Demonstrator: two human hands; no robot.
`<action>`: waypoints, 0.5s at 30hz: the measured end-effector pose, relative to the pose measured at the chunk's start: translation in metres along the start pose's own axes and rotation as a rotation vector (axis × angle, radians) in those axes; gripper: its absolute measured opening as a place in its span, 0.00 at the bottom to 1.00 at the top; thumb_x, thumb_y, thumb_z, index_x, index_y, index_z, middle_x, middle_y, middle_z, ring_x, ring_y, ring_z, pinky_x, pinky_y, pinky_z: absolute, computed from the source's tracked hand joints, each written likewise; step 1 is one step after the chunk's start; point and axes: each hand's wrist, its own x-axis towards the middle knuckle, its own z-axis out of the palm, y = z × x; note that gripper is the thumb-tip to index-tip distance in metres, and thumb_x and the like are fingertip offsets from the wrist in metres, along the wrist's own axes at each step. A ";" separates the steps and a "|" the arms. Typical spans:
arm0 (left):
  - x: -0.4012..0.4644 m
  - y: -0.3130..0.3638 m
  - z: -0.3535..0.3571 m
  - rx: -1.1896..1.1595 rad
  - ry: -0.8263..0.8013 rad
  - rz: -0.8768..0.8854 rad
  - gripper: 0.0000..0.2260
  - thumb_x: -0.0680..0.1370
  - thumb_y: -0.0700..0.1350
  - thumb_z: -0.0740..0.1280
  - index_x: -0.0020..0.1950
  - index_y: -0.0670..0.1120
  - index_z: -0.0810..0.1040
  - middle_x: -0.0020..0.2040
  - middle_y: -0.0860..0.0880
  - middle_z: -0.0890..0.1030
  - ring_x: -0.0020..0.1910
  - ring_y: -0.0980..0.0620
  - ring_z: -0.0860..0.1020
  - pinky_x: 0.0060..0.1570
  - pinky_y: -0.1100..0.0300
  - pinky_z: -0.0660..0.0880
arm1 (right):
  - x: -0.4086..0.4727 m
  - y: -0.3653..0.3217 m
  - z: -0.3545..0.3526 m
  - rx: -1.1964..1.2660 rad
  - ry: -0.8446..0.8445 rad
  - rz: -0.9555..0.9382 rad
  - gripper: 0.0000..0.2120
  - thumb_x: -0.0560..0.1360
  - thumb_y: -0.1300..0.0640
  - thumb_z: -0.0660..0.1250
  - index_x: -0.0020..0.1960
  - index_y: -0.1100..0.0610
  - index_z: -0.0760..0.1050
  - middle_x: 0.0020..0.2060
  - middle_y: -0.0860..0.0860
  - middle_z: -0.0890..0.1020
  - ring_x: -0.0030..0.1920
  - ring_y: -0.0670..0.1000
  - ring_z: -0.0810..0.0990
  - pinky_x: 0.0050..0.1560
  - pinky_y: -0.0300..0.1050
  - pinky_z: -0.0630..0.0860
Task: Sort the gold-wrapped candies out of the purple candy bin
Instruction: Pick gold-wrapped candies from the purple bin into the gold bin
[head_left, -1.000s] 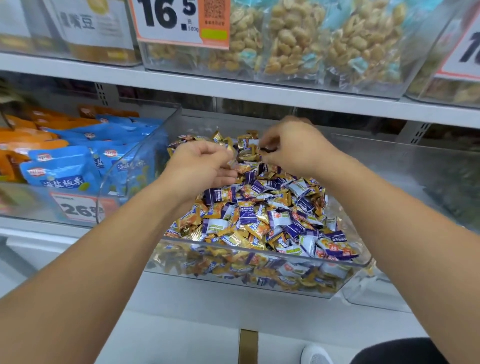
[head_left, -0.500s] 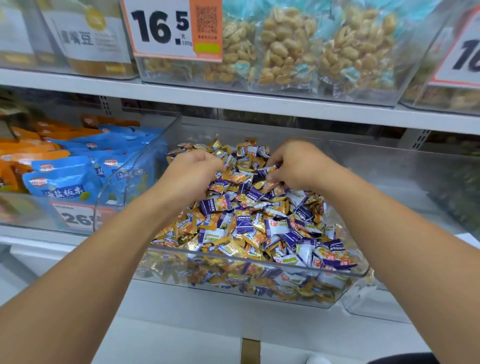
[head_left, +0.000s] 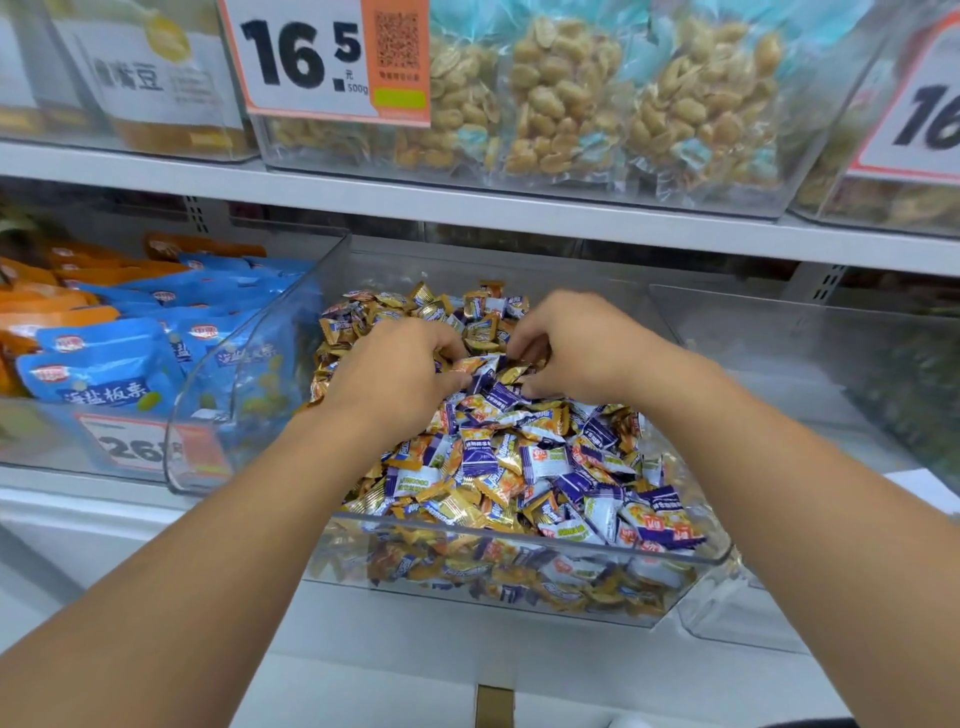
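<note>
A clear plastic candy bin (head_left: 519, 543) on the lower shelf holds a heap of mixed gold-wrapped candies (head_left: 447, 506) and purple-and-white candies (head_left: 480, 457). Mostly gold ones lie at the back left (head_left: 426, 306). My left hand (head_left: 395, 374) sits on the pile's left middle, its fingers curled on candies, fingertips at a gold-orange one. My right hand (head_left: 582, 348) is just to its right, fingers curled down into the heap and pinching at candies there. The two hands nearly touch. What lies inside each palm is hidden.
To the left, a clear bin of blue and orange snack packets (head_left: 104, 374) carries a price tag (head_left: 130, 447). A clear bin (head_left: 831, 374) stands to the right. The upper shelf edge (head_left: 467, 202) overhangs, carrying bagged peanuts (head_left: 571, 104) and a price sign (head_left: 311, 57).
Both hands have dropped from above the back of the pile down into the candies and come closer together. The camera has tilted slightly.
</note>
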 end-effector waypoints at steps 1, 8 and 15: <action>0.000 0.000 0.000 -0.038 0.001 0.008 0.04 0.78 0.54 0.69 0.48 0.55 0.80 0.46 0.50 0.82 0.40 0.49 0.79 0.43 0.51 0.77 | 0.002 0.001 0.004 -0.015 -0.014 0.004 0.19 0.70 0.55 0.78 0.60 0.53 0.82 0.53 0.49 0.84 0.53 0.51 0.81 0.56 0.46 0.78; -0.005 -0.001 -0.016 -0.657 -0.125 -0.267 0.11 0.83 0.50 0.61 0.47 0.49 0.81 0.34 0.52 0.71 0.32 0.52 0.66 0.32 0.59 0.65 | 0.007 0.007 0.009 0.035 -0.095 -0.023 0.10 0.76 0.54 0.73 0.57 0.53 0.82 0.49 0.47 0.81 0.49 0.50 0.79 0.47 0.42 0.74; -0.011 0.005 -0.032 -1.130 -0.134 -0.396 0.06 0.83 0.42 0.61 0.50 0.43 0.76 0.43 0.45 0.84 0.29 0.55 0.68 0.23 0.65 0.61 | 0.007 0.001 0.008 0.088 -0.094 -0.107 0.12 0.79 0.53 0.69 0.61 0.53 0.81 0.36 0.41 0.74 0.35 0.41 0.72 0.34 0.32 0.64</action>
